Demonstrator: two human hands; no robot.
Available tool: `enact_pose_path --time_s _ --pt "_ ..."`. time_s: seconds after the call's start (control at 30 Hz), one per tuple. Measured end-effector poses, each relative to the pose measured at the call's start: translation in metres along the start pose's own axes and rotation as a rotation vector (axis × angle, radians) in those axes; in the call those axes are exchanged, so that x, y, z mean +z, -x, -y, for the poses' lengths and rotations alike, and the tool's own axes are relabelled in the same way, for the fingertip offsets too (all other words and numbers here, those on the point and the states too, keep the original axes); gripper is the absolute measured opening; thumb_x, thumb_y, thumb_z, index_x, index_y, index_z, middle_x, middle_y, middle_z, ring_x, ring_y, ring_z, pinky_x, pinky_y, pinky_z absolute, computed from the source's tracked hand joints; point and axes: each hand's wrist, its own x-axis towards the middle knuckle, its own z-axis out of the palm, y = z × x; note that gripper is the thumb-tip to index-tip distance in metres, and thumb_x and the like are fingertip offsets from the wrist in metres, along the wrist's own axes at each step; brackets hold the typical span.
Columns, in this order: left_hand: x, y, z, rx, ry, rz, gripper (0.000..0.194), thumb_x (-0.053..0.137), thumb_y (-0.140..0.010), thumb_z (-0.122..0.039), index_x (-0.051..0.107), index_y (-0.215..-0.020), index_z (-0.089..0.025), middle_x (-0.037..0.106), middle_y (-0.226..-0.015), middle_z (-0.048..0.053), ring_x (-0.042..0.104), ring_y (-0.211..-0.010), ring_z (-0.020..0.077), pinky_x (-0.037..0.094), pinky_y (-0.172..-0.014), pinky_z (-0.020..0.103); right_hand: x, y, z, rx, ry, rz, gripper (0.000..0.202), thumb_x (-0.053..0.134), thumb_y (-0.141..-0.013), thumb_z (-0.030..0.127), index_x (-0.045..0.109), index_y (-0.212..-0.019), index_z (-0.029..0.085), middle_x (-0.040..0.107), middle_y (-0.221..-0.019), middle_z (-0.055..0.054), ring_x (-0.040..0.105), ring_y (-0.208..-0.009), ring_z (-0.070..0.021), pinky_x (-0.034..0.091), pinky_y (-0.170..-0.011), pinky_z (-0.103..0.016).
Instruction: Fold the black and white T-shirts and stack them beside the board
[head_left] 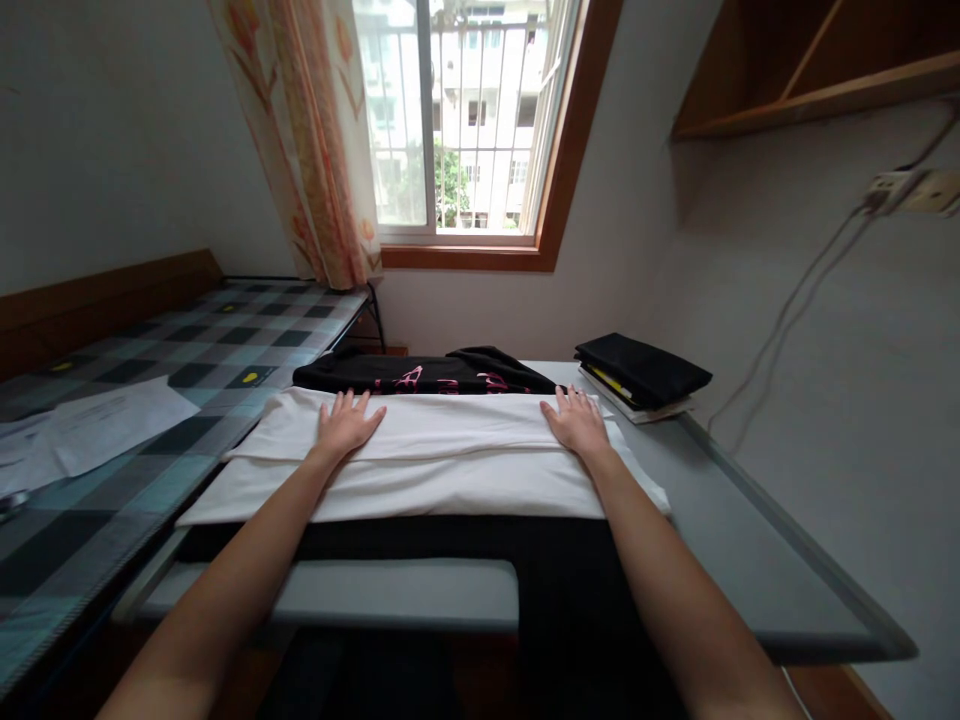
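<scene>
A white garment (465,480) lies spread across the table, its far part folded over in a long band. My left hand (348,424) rests flat on the band's left side, fingers stretched forward. On the right side of the band lies my right hand (576,420), also flat with fingers spread. Behind the white cloth is a black garment with pink lettering (427,374), partly covered by it. More black fabric (555,570) shows beneath the white cloth and hangs over the table's front edge. Whether both black parts belong to one garment I cannot tell.
The grey table (750,540) meets the wall on the right. A folded black cloth (641,370) sits on some books or papers at the back right. At left, a bed with a checked cover (277,320) carries loose papers (112,425). A cable (787,300) hangs along the wall.
</scene>
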Motion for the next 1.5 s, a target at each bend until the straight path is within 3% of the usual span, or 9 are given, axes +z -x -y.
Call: enact_pose_path --time_s 0.23,0.47,0.6,0.73,0.83,0.93,1.07,1.3,1.5 --pt "0.003 -0.001 0.001 0.015 0.018 -0.009 0.072 0.021 -0.093 -0.062 0.035 -0.150 -0.020 0.027 -0.156 0.017 0.018 -0.144 0.0415 0.018 -0.110 0.066 -0.007 0.013 0.026 -0.162 -0.094 -0.253 0.056 0.026 -0.099 0.042 0.048 -0.141 0.012 0.040 -0.150 -0.015 0.029 -0.142 -0.0274 0.015 -0.116 -0.048" --pt "-0.002 0.007 -0.012 0.113 0.078 -0.087 0.060 0.032 -0.095 -0.052 0.044 -0.144 -0.022 0.030 -0.156 0.015 0.027 -0.142 0.0379 0.024 -0.109 0.064 0.000 0.022 0.063 -0.330 -0.137 0.013 0.063 0.023 -0.099 0.053 0.040 -0.147 0.016 0.029 -0.156 -0.014 0.019 -0.146 -0.0278 0.013 -0.115 -0.052" --pt "-0.004 0.020 -0.033 0.373 0.200 -0.169 0.053 0.038 -0.095 -0.045 0.050 -0.139 -0.020 0.035 -0.154 0.011 0.039 -0.138 0.0262 0.031 -0.112 0.044 0.002 0.023 0.062 -0.331 -0.139 0.019 0.061 0.025 -0.099 0.051 0.041 -0.146 0.016 0.029 -0.156 -0.015 0.019 -0.146 -0.0269 0.012 -0.115 -0.051" --pt "0.003 0.031 -0.048 0.549 0.159 -0.041 0.054 0.034 -0.096 -0.050 0.047 -0.142 -0.024 0.034 -0.155 0.009 0.028 -0.143 0.0285 0.021 -0.115 0.052 0.001 0.019 0.053 -0.308 -0.202 -0.043 0.059 0.022 -0.100 0.047 0.041 -0.146 0.014 0.034 -0.154 -0.015 0.024 -0.144 -0.0250 0.017 -0.115 -0.047" --pt "0.006 0.034 -0.051 0.537 0.108 0.042 0.059 0.029 -0.097 -0.054 0.040 -0.147 -0.025 0.028 -0.157 0.009 0.022 -0.145 0.0296 0.016 -0.116 0.054 0.001 0.015 0.038 -0.231 -0.185 -0.044 0.060 0.021 -0.100 0.048 0.040 -0.147 0.016 0.033 -0.154 -0.014 0.023 -0.145 -0.0264 0.015 -0.115 -0.050" --pt "0.004 0.034 -0.050 0.485 0.089 0.042 0.063 0.029 -0.095 -0.059 0.038 -0.148 -0.026 0.027 -0.158 0.008 0.020 -0.146 0.0293 0.014 -0.116 0.052 0.002 0.010 0.022 -0.106 -0.112 0.019 0.064 0.020 -0.098 0.054 0.035 -0.150 0.019 0.027 -0.157 -0.012 0.016 -0.146 -0.0322 0.008 -0.114 -0.059" --pt "0.003 0.032 -0.046 0.412 0.069 0.039 0.064 0.028 -0.094 -0.061 0.037 -0.148 -0.027 0.026 -0.158 0.007 0.019 -0.146 0.0297 0.014 -0.116 0.053 0.002 0.006 0.013 0.009 -0.054 0.059 0.071 0.018 -0.097 0.058 0.029 -0.152 0.016 0.020 -0.159 -0.014 0.013 -0.146 -0.0329 0.007 -0.116 -0.055" --pt "0.003 0.029 -0.043 0.362 0.062 0.038 0.063 0.029 -0.095 -0.059 0.036 -0.148 -0.028 0.026 -0.158 0.007 0.022 -0.145 0.0299 0.016 -0.115 0.053 0.001 0.008 0.015 0.029 -0.045 0.056 0.070 0.019 -0.097 0.057 0.029 -0.152 0.015 0.022 -0.159 -0.015 0.015 -0.146 -0.0319 0.010 -0.117 -0.052" --pt "0.000 0.022 -0.036 0.323 0.057 0.048 0.061 0.031 -0.095 -0.056 0.037 -0.148 -0.026 0.025 -0.158 0.008 0.022 -0.145 0.0295 0.017 -0.115 0.052 0.004 -0.005 -0.007 -0.046 -0.155 0.041 0.063 0.027 -0.098 0.049 0.034 -0.150 0.013 0.028 -0.156 -0.017 0.022 -0.145 -0.0295 0.018 -0.116 -0.049"
